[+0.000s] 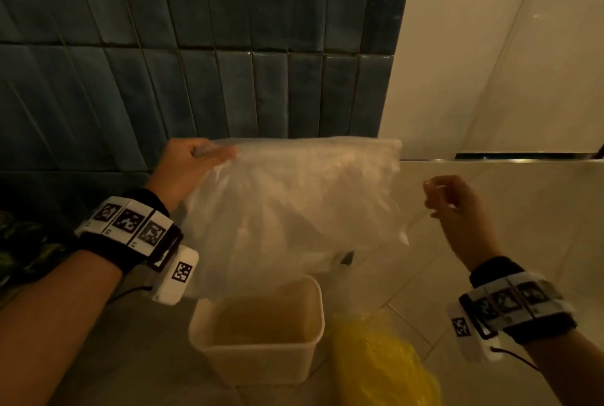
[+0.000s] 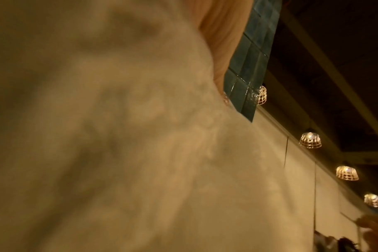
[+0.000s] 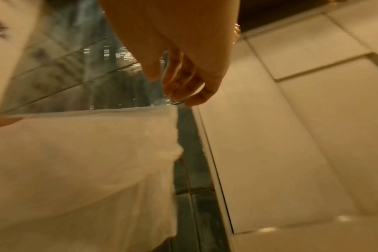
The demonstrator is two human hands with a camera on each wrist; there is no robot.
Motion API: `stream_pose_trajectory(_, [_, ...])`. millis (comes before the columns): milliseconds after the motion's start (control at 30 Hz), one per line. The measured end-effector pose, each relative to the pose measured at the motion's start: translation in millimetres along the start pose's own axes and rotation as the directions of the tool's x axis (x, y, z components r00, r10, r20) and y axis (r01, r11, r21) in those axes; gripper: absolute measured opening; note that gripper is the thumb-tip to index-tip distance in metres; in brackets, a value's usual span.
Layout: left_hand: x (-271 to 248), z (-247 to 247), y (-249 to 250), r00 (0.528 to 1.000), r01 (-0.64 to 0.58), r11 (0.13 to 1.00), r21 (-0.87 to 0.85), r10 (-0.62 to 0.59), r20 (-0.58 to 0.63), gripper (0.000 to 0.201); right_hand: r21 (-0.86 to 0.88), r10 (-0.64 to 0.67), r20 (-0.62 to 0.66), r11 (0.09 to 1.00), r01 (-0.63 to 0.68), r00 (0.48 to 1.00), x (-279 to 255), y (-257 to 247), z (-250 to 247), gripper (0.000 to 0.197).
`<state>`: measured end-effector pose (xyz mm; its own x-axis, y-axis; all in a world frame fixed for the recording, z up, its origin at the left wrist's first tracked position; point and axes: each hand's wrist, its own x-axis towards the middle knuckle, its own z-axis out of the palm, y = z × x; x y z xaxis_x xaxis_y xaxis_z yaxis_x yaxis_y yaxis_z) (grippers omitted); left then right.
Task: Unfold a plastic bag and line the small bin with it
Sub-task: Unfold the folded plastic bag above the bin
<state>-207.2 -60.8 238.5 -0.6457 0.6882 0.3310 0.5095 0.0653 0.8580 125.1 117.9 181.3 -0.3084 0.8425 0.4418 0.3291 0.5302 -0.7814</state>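
A translucent white plastic bag hangs spread out in the air above a small cream rectangular bin on the floor. My left hand grips the bag's upper left corner. The bag fills most of the left wrist view, blurred, with part of my left hand above it. My right hand is raised to the right of the bag, apart from it, fingers loosely curled and holding nothing. In the right wrist view the right hand hovers just above the bag's upper right corner.
A crumpled yellow plastic bag lies on the floor tiles right of the bin. A dark teal tiled wall stands behind, a cream tiled wall to the right. A metal floor strip runs along its base.
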Motion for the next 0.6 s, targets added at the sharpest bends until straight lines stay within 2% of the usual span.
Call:
stream_pose_trajectory(67, [-2.1, 9.4, 4.0, 0.999, 0.041, 0.996, -0.080, -0.043, -0.022, 0.032, -0.099, -0.141, 0.021, 0.985, 0.142, 0.990, -13.8, -12.2, 14.1, 0.020])
stream_pose_trajectory(133, [-3.9, 22.9, 10.6, 0.997, 0.054, 0.987, -0.149, -0.060, -0.040, 0.032, -0.104, -0.257, 0.129, 0.957, 0.271, 0.958, -28.7, -30.6, 31.8, 0.025])
stream_pose_trajectory(267, [-7.9, 58.0, 31.0, 0.997, 0.075, 0.961, -0.264, -0.082, -0.015, 0.032, 0.002, -0.395, 0.378, 0.904, 0.427, 0.837, -50.6, -66.1, 68.1, 0.037])
stream_pose_trajectory(333, [-11.6, 72.9, 41.5, 0.995, 0.098, 0.953, -0.286, -0.095, 0.022, 0.031, 0.059, -0.391, 0.419, 0.912, 0.405, 0.820, -56.9, -79.5, 81.0, 0.049])
stream_pose_trajectory(433, [-16.5, 88.1, 52.5, 0.992, 0.115, 0.917, -0.382, -0.084, 0.098, 0.034, 0.160, -0.309, 0.403, 0.951, 0.266, 0.862, -57.3, -89.0, 90.8, 0.067])
stream_pose_trajectory(500, [-19.9, 91.0, 57.7, 0.990, 0.117, 0.885, -0.451, -0.065, 0.128, 0.028, 0.203, -0.249, 0.385, 0.962, 0.182, 0.889, -54.3, -90.5, 93.1, 0.067])
stream_pose_trajectory(600, [-23.0, 87.1, 62.9, 0.980, 0.161, 0.819, -0.551, -0.065, 0.189, 0.024, 0.235, -0.214, 0.349, 0.962, 0.136, 0.912, -49.5, -86.7, 90.6, 0.057])
